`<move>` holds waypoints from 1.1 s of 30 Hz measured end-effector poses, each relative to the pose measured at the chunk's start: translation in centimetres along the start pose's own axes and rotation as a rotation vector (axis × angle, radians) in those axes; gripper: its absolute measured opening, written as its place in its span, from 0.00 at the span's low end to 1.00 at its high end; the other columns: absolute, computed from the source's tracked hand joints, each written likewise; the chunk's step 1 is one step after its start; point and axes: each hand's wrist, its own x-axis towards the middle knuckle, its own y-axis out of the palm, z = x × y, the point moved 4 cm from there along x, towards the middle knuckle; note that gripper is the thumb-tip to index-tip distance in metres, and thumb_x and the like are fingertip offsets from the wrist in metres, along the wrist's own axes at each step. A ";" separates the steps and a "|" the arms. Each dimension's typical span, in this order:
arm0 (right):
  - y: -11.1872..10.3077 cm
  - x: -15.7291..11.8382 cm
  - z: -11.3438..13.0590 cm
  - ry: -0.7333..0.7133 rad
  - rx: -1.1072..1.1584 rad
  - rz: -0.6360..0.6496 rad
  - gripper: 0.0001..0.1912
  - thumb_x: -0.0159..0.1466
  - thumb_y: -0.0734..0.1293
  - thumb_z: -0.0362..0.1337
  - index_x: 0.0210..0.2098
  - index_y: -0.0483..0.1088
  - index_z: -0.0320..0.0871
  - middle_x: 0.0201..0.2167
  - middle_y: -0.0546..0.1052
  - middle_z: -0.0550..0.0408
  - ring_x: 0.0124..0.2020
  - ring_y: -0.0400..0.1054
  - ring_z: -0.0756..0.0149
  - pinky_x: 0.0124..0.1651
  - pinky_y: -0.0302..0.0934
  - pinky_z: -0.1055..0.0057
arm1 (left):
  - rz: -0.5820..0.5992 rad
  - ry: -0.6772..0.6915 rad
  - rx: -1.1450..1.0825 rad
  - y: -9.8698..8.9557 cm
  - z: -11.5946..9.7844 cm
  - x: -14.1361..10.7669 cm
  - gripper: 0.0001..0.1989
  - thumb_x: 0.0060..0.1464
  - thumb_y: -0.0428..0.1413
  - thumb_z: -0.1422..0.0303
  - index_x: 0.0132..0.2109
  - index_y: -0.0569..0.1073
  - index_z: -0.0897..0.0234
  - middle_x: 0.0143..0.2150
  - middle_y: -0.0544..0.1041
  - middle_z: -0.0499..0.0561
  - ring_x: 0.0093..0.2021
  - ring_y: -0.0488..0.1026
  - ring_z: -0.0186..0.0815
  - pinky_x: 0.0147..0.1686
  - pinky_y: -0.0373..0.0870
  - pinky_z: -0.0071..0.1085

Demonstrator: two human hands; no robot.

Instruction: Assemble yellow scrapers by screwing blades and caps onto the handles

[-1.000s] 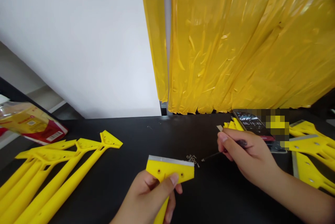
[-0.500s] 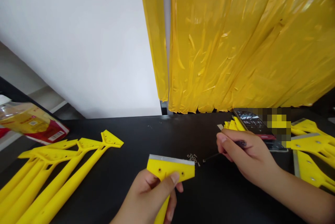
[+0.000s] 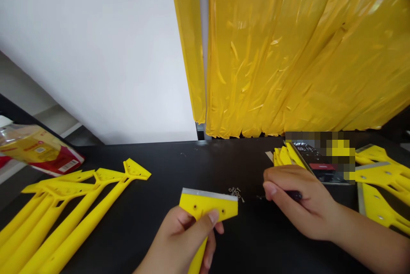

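Scraper head juts beyond left grip.

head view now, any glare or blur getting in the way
Head view: bright glare streaks the yellow plastic sheeting; head view: the dark tool in the right hand looks soft, nearly merging with the black table; head view: pixelation blanks out an area beside the phone, and the small metal parts look indistinct.

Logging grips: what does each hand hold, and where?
Left hand: yellow scraper, by upper handle, thumb on head. Right hand: dark tool, by its handle.
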 end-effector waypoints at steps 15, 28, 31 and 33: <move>-1.9 0.4 0.3 -0.001 -0.086 -0.230 0.23 0.74 0.61 0.31 0.24 0.50 0.46 0.18 0.54 0.62 0.19 0.51 0.69 0.26 0.43 0.65 | 0.004 -0.007 0.011 -0.1 -0.1 0.0 0.23 0.58 0.62 0.48 0.32 0.77 0.66 0.15 0.70 0.46 0.13 0.62 0.26 0.14 0.59 0.20; -1.5 0.4 -1.2 0.123 -0.090 -0.253 0.25 0.76 0.59 0.40 0.22 0.49 0.47 0.18 0.53 0.62 0.19 0.49 0.68 0.25 0.44 0.65 | -0.002 -0.006 0.013 0.2 -0.5 -0.2 0.23 0.57 0.63 0.48 0.32 0.77 0.65 0.15 0.69 0.45 0.13 0.61 0.27 0.14 0.61 0.22; -1.4 0.4 -1.4 0.144 -0.059 -0.254 0.26 0.77 0.59 0.41 0.22 0.50 0.47 0.18 0.54 0.61 0.19 0.49 0.68 0.25 0.45 0.65 | -0.004 -0.009 0.018 0.2 -0.5 -0.2 0.23 0.57 0.63 0.47 0.32 0.77 0.65 0.15 0.70 0.45 0.13 0.61 0.27 0.14 0.61 0.22; -1.4 0.3 -1.5 0.145 -0.053 -0.253 0.26 0.77 0.59 0.41 0.22 0.51 0.47 0.18 0.55 0.61 0.19 0.50 0.68 0.25 0.45 0.65 | -0.007 -0.011 0.023 0.2 -0.5 -0.2 0.23 0.56 0.63 0.47 0.32 0.77 0.65 0.15 0.70 0.45 0.13 0.62 0.27 0.14 0.61 0.22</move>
